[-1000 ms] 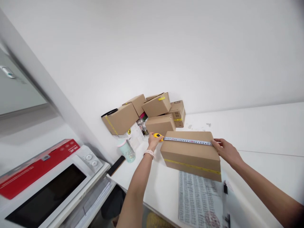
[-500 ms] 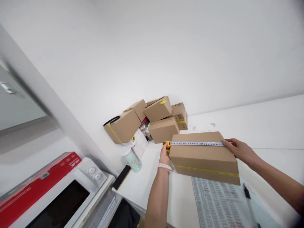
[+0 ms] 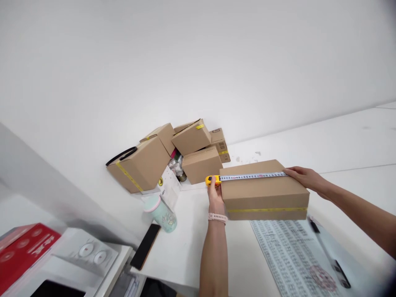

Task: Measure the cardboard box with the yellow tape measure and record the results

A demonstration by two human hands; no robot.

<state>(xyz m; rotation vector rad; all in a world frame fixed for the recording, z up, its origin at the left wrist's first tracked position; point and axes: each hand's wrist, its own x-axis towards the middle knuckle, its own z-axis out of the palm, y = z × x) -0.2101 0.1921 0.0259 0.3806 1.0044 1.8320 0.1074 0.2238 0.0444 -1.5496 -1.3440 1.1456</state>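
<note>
Through my head camera a white worktop [image 3: 188, 251] meets a white wall [image 3: 198, 62], cartons [image 3: 190, 140] piled there, a microwave [image 3: 74, 264] leftward. The tape-striped cardboard box [image 3: 266, 192] is on the worktop by a printed sheet [image 3: 287, 247]. My left hand [image 3: 216, 201] has fingers gripping the yellow tape measure [image 3: 209, 180]; my right hand's [image 3: 305, 178] press the blade [image 3: 252, 177] at the opposite edge.

We observe a plain white wall [image 3: 198, 62] behind a white tabletop [image 3: 188, 247], which bears a thin seam [image 3: 359, 169] and small greyish marks [image 3: 258, 153] near the wall. A greyer band [image 3: 46, 185] slopes down at left, above a white shelf unit [image 3: 119, 266]. We record soft, diffuse light.
</note>
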